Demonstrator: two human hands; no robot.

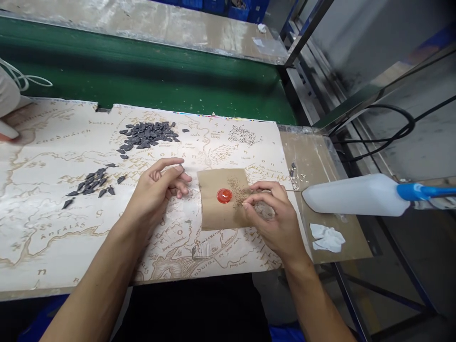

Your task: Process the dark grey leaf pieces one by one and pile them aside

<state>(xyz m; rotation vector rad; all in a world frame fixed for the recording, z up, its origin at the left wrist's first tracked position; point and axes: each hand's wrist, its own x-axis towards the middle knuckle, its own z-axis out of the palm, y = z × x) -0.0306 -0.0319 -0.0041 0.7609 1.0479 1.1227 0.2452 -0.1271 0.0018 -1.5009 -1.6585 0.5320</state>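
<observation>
My left hand rests loosely curled on a printed fantasy-map mat, just left of a square of brown kraft paper, holding nothing visible. On the paper sits a round red wax seal, with fine brown granules scattered to its right. My right hand lies at the paper's right edge, thumb and forefinger pinched over the granules. Whether anything lies between those fingertips is too small to tell. A thin strand runs from that hand toward a white plastic bottle.
Dark grey leaf-shaped pieces lie in two piles on the mat, beside a patch of small pale pieces. Crumpled white tissue lies on a cardboard sheet at right. A co-worker's hand enters at left. A green belt runs behind.
</observation>
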